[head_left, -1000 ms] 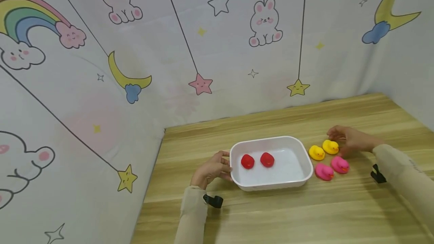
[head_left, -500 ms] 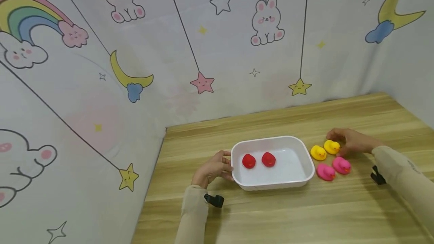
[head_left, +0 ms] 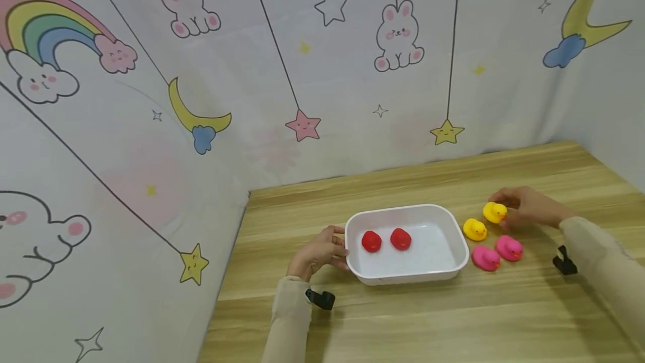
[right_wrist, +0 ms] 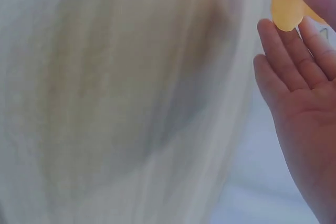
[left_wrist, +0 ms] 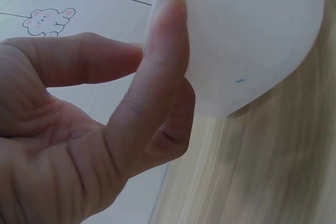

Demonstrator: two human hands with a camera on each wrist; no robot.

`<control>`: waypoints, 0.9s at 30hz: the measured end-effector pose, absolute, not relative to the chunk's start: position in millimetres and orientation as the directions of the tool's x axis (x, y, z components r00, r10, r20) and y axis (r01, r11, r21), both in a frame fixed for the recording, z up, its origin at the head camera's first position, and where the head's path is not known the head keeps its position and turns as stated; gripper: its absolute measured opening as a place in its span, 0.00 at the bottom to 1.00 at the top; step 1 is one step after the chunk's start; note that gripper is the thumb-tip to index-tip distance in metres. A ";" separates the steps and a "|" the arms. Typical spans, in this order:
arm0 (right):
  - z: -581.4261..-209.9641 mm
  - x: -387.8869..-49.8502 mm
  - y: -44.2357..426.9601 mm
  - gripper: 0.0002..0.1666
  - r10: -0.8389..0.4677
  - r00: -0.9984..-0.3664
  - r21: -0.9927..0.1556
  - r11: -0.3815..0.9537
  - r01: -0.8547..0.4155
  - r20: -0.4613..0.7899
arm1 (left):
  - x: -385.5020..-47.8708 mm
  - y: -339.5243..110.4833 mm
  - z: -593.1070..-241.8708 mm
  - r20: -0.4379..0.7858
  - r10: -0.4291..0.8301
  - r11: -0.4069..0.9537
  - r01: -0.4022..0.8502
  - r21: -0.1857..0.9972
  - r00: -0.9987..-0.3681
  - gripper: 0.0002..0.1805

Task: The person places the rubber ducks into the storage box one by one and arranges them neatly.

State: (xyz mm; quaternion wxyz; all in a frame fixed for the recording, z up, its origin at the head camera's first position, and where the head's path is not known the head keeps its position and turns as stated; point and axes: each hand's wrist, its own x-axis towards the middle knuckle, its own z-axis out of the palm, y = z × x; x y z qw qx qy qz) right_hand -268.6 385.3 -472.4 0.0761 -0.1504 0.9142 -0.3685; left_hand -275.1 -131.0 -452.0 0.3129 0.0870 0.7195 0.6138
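Observation:
My left hand (head_left: 319, 252) is at the left end of a white plastic tray (head_left: 413, 278), its fingers bent against the wall and rim. Close up in the left wrist view, fingers (left_wrist: 157, 72) lie over the tray's outer wall (left_wrist: 252, 35). Inside the tray sit two red rounded toys (head_left: 371, 241), apart from each other. Right of the tray, my right hand (head_left: 536, 207) pinches a yellow rubber duck (head_left: 495, 212) between thumb and fingers, seemingly just above the table. The right wrist view shows part of this duck (right_wrist: 286, 6) at the fingertips.
Another yellow duck (head_left: 475, 229) stands close to the tray's right end. Two pink ducks (head_left: 509, 248) stand just in front of it. A white cartoon-printed cloth (head_left: 353, 150) borders the wooden table (head_left: 403, 329) behind and to the left.
My right hand has closed on the farther yellow duck and raised it slightly. The left hand stays at the tray, and the red toys have not moved.

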 end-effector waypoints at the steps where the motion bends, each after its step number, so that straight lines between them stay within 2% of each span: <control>1: -469.4 -268.6 384.5 0.29 -0.323 -0.946 -0.706 0.675 -0.214 -0.022 | -274.9 -131.2 -452.2 -0.343 0.505 0.233 -0.258 0.938 -0.792 0.34; 17: -430.0 -260.8 363.8 0.33 -0.277 -0.960 -0.735 0.658 -0.167 -0.030 | -274.6 -129.9 -454.4 -0.344 0.503 0.241 -0.254 0.937 -0.793 0.34; 27: -405.2 -261.0 326.5 0.35 -0.341 -0.940 -0.748 0.630 -0.208 -0.025 | -273.0 -128.8 -449.7 -0.346 0.495 0.248 -0.252 0.935 -0.797 0.33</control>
